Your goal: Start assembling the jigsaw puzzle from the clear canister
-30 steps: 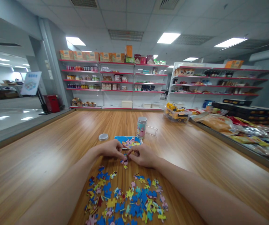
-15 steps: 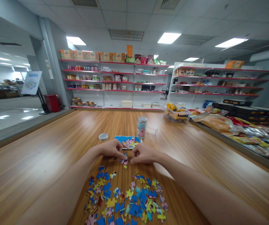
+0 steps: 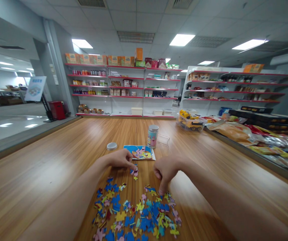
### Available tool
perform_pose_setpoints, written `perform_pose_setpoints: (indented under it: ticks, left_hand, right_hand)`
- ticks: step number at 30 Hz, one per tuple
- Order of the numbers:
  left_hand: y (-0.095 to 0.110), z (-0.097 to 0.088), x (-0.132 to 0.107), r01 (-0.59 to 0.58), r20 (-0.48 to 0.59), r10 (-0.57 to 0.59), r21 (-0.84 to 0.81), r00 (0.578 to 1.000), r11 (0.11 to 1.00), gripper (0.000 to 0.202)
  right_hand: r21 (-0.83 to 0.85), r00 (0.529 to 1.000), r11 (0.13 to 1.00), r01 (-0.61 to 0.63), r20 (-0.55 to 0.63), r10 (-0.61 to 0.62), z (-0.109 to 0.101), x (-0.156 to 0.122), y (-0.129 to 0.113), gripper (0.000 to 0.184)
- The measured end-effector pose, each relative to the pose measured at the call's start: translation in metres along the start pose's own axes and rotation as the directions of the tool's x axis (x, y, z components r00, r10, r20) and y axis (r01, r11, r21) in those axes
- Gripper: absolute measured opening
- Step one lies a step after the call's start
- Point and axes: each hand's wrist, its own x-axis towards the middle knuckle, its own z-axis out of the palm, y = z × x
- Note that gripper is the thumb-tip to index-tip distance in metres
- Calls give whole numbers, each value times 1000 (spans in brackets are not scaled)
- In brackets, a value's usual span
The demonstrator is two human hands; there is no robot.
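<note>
Several loose jigsaw pieces (image 3: 136,214), mostly blue, yellow and pink, lie scattered on the wooden table (image 3: 58,160) in front of me. My left hand (image 3: 120,159) rests on the table with its fingers curled, the fingertips pressing on a small joined cluster of pieces (image 3: 134,171). My right hand (image 3: 166,170) hovers to the right of it, fingers bent, one fingertip touching a piece at the top edge of the pile. Beyond the hands lies the picture card (image 3: 140,152) showing the puzzle's image.
A printed tin (image 3: 152,136) stands behind the card, its round lid (image 3: 112,146) to the left and a clear plastic piece (image 3: 164,140) to the right. A boxed yellow toy truck (image 3: 190,122) and snack packets (image 3: 234,132) line the right side. Red store shelves (image 3: 124,88) stand behind.
My right hand has left the small cluster and moved right and toward me, down to the pile's top edge. My left hand has stayed on the cluster.
</note>
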Motion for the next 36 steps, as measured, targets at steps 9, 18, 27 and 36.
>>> perform_pose_setpoints:
  ticks: [9,18,27,36]
  left_hand:
    - [2,0,0,4,0,-4,10,1000,1000,60]
    - [2,0,0,-15,-2,15,33,1000,999,59]
    - [1,0,1,-10,7,10,31,1000,999,60]
    - [3,0,0,-6,11,6,21,1000,1000,58]
  right_hand:
    - [-8,998,998,-56,21,56,-6,-3,-2,36]
    - [4,998,1000,-21,51,20,-6,-6,-6,35]
    - [-107,987,993,-44,146,60,-9,-3,-11,50]
    - [-218,996,973,70,75,-55,-17,-33,-52,51]
